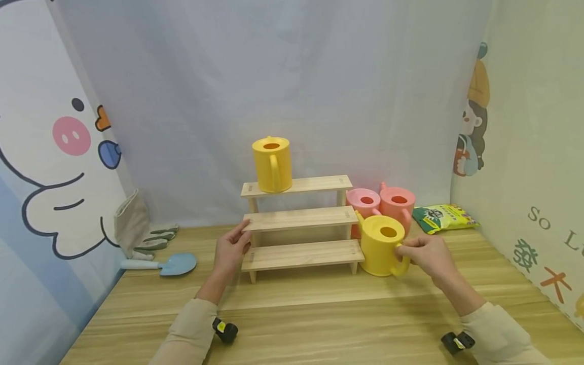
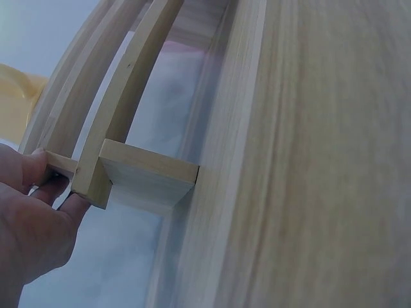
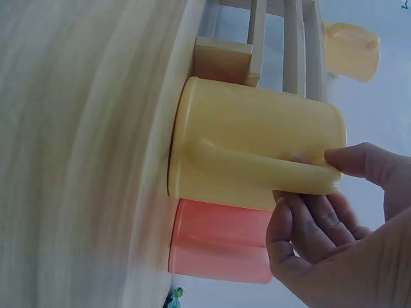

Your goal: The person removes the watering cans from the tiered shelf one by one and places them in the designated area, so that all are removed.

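Pale grey cloth (image 1: 201,101) hangs behind a light wood-grain tabletop (image 1: 310,329), where a glossy yellow watering can with a looped handle (image 1: 382,256) stands close against the right end of a three-tier stand of pale wood (image 1: 301,256). The person's right hand (image 1: 426,253) pinches that handle between thumb and curled fingers, while the left hand (image 1: 231,248) grips the stand's left end at about the middle tier. With the can held only near the top of its handle, a lift could let the body swing or tip; its spout reaches the middle board's end and might catch there, dragging the stand askew. A hard push or pull from the left hand could shake the second yellow can (image 1: 278,170), which sits unheld near the left end of the top board. Pulling backward could also knock the light pink can (image 1: 363,195) or the coral-pink can (image 1: 399,197), crowded just behind. Much of both pink cans is hidden by the front one, and whether they touch it cannot be told. The left wrist view cuts off part of the left hand, so which finger bears on which board is unclear. Farther right, a yellow-green printed packet (image 1: 444,218) lies partly covered, its small lettering unreadable.
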The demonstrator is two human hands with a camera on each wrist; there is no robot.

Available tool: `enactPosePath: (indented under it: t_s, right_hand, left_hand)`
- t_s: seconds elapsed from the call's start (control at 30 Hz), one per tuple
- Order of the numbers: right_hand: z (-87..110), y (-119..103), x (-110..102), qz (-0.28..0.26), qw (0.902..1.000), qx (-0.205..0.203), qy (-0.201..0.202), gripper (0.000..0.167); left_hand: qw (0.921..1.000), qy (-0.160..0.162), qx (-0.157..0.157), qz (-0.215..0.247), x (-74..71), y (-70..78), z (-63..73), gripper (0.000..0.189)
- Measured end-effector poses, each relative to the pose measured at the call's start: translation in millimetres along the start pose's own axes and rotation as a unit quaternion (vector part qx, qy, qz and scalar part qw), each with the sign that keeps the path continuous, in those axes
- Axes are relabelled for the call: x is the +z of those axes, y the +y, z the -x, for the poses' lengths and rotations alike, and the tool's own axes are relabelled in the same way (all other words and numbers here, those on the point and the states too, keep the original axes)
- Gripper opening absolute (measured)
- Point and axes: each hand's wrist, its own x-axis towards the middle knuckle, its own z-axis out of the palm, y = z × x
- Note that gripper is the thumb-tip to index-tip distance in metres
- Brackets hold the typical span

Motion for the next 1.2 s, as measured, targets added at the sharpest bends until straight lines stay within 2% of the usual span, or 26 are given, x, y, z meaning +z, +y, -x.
enactPosePath:
  t_s: [0.37, 0.67, 0.8, 0.97, 1.2]
  right_hand:
    - [-0.1, -1, -2, 0.011, 0.9998, 0.000, -0.016, 0.023]
    - [-0.6, -1, -3, 0.013, 0.9994, -0.005, -0.030, 0.023]
    - [-0.7, 0, -6, 0.038, 0.9987, -0.011, -0.031, 0.031]
    - [-0.4, -1, -11, 0.080, 0.9964, -0.029, -0.002, 0.049]
    - [0.2, -8, -16, 0.102, 0.9925, -0.056, 0.037, 0.054]
  left_hand:
    - [0.9999, 0.002, -0.011, -0.011, 0.3, 1.4, -0.3, 0.041]
    - [1.0000, 0.000, -0.006, -0.007, -0.2, 0.1, -0.8, 0.041]
    - [0.9999, 0.002, -0.008, -0.009, 0.1, -1.0, -0.3, 0.041]
    - [0.9999, -0.002, -0.006, -0.010, -0.2, -1.5, 0.1, 0.041]
    - [0.9999, -0.003, -0.009, -0.010, -0.5, -0.1, -0.8, 0.042]
